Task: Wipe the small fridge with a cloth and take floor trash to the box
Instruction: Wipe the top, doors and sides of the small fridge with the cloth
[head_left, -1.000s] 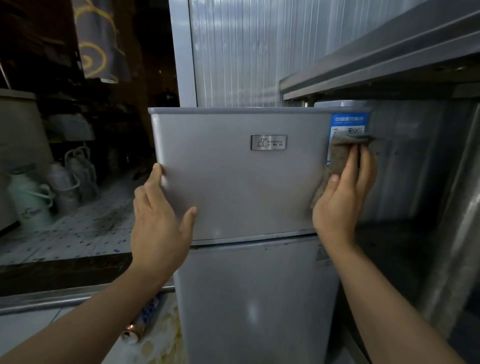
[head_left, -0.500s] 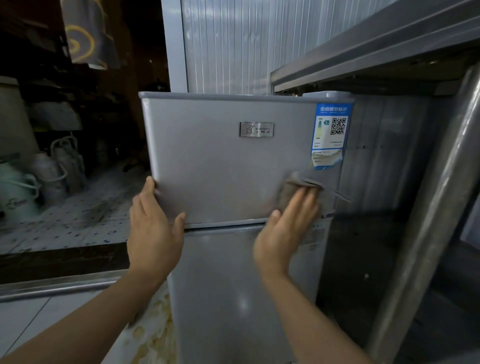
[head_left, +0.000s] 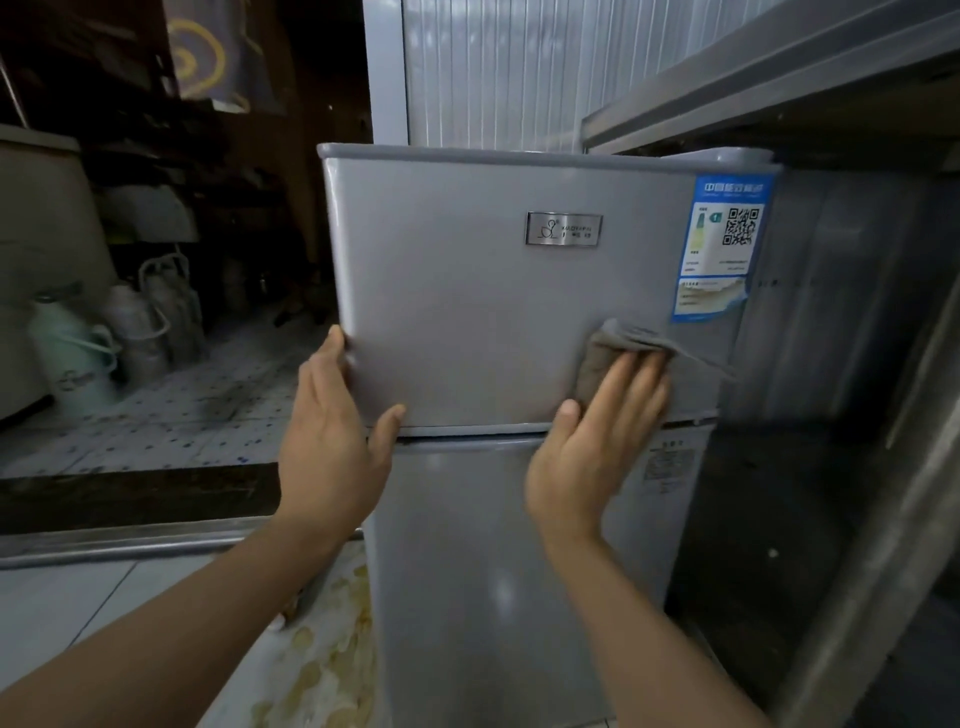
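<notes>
A small silver two-door fridge (head_left: 467, 312) stands in front of me, with a logo plate and a blue energy label (head_left: 722, 244) on its upper door. My right hand (head_left: 592, 441) presses a grey cloth (head_left: 618, 343) flat against the lower right of the upper door, fingers straight. The cloth lies just below the label. My left hand (head_left: 332, 441) rests on the lower left corner of the same door, fingers along its left edge and thumb at the door's bottom seam. No floor trash or box shows.
A steel counter (head_left: 779, 83) overhangs the fridge on the right, with a steel leg (head_left: 893, 509) at the far right. To the left lie a raised tiled floor with jugs (head_left: 78, 358) and a metal threshold rail (head_left: 130, 540). Stained floor (head_left: 322, 665) shows beside the fridge.
My right hand carried the cloth down from the label at the door's upper right to the door's lower right. The left hand stayed on the left edge.
</notes>
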